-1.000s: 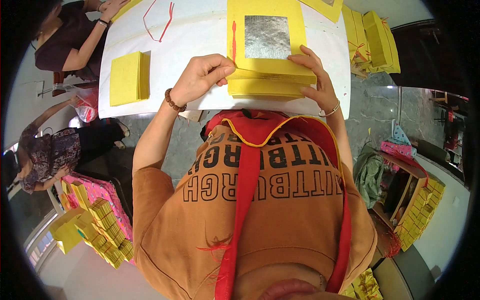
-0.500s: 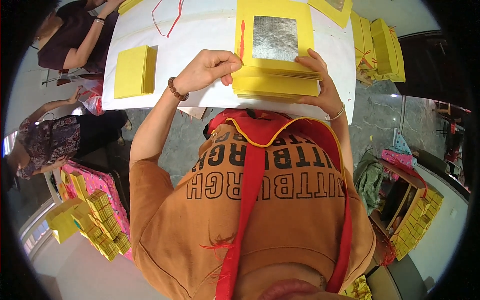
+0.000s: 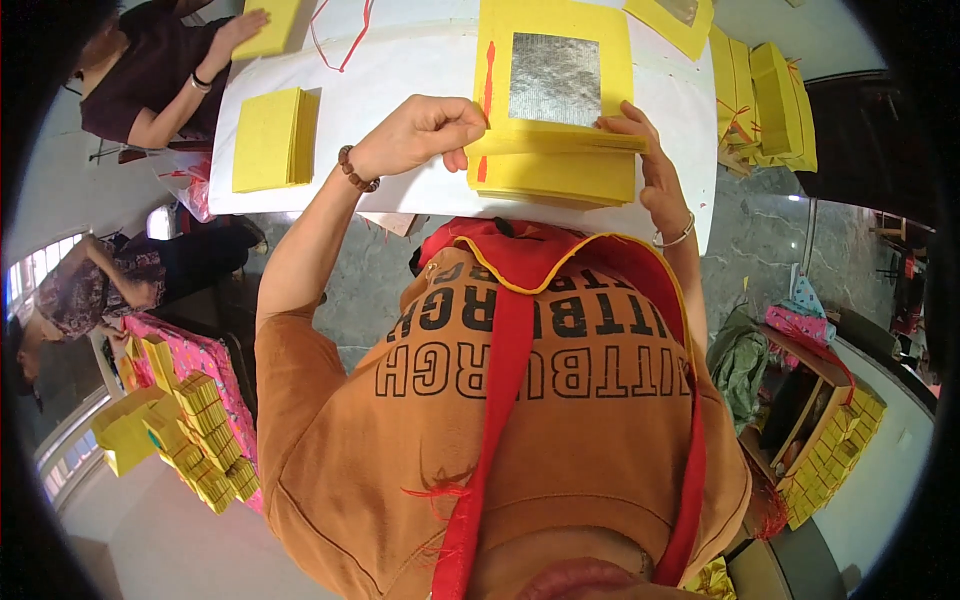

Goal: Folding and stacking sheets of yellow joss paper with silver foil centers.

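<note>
1 L hand (image 3: pixel 430 135), 1 R hand (image 3: pixel 650 165); 1 wht tbl (image 3: pixel 425 65); 1 ctr yel. stack (image 3: pixel 560 178) + 1 L yel. stack (image 3: pixel 265 140); 1 full silver sq. (image 3: pixel 555 78); 1 red cord loop (image 3: pixel 356 43); 1 beaded bracelet (image 3: pixel 350 172); 2 co-workers (image 3: pixel 120 80) at L.

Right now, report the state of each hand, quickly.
Left hand: closed, thumb and fingers pinching the left edge of the yellow sheet with the silver square.
Right hand: open, curved, fingertips at that sheet's right edge.
</note>
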A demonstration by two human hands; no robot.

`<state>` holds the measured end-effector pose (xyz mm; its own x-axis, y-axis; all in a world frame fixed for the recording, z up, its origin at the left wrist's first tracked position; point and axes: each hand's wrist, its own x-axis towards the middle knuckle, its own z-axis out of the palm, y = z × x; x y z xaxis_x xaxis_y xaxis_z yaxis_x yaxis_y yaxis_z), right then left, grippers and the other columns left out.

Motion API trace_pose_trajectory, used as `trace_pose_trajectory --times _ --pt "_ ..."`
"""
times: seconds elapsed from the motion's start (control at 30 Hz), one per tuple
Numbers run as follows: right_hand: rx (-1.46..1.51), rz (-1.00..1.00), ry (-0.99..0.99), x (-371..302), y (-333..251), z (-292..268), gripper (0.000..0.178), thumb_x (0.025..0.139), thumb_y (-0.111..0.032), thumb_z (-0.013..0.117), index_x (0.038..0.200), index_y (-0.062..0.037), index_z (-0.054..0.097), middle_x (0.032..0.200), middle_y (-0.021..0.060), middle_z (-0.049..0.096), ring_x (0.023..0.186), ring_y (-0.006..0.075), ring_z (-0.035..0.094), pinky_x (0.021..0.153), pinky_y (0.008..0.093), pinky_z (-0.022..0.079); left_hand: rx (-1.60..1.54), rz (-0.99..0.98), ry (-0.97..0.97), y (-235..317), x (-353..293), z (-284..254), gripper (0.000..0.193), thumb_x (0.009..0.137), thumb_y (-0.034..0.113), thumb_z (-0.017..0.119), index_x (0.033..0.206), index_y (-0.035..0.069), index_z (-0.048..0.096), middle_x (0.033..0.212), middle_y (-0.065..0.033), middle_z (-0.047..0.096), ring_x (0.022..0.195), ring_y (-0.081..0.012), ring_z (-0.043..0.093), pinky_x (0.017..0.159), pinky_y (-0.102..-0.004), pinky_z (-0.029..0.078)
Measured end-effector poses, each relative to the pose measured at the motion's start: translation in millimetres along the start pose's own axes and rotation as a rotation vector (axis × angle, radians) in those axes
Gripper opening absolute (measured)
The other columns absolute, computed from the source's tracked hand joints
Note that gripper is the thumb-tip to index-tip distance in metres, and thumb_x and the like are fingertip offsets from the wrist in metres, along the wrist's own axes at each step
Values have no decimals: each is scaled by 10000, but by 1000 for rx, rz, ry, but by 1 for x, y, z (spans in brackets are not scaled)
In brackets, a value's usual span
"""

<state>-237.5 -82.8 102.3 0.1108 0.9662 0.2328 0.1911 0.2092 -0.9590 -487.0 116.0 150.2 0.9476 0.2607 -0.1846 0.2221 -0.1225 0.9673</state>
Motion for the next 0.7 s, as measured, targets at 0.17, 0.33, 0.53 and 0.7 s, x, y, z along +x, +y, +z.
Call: trace_pose_trajectory --times 0.17,0.33,0.53,0.7 --pt "-291 17 75 4 -7 6 414 733 -183 705 1113 -70 587 1220 48 532 1267 265 336 1035 383 282 55 55 -41 2 1 -5 212 919 220 508 881 25 581 697 18 573 523 -37 485 480 -172 384" --pt "-104 139 358 6 -2 15 235 830 -132 638 1031 -11 625 1152 125 536 1042 197 532 854 285 452 267 380 147 6 -3 -14 276 855 223 587 1082 67 608 913 -4 601 787 -98 518 714 -265 417" --pt "-108 143 360 12 -1 15 218 823 -122 646 1016 -22 629 1140 112 546 1008 191 545 842 282 454 815 475 395 -18 15 10 290 824 231 606 1069 77 628 1019 -75 589 891 -240 539 811 -352 419" --pt "-457 -146 241 24 -4 4 220 752 -79 666 970 -79 639 1100 61 597 1089 264 520 931 352 383 788 482 419 -22 21 7 184 832 143 579 991 85 652 982 -66 593 865 -237 543 775 -346 431"
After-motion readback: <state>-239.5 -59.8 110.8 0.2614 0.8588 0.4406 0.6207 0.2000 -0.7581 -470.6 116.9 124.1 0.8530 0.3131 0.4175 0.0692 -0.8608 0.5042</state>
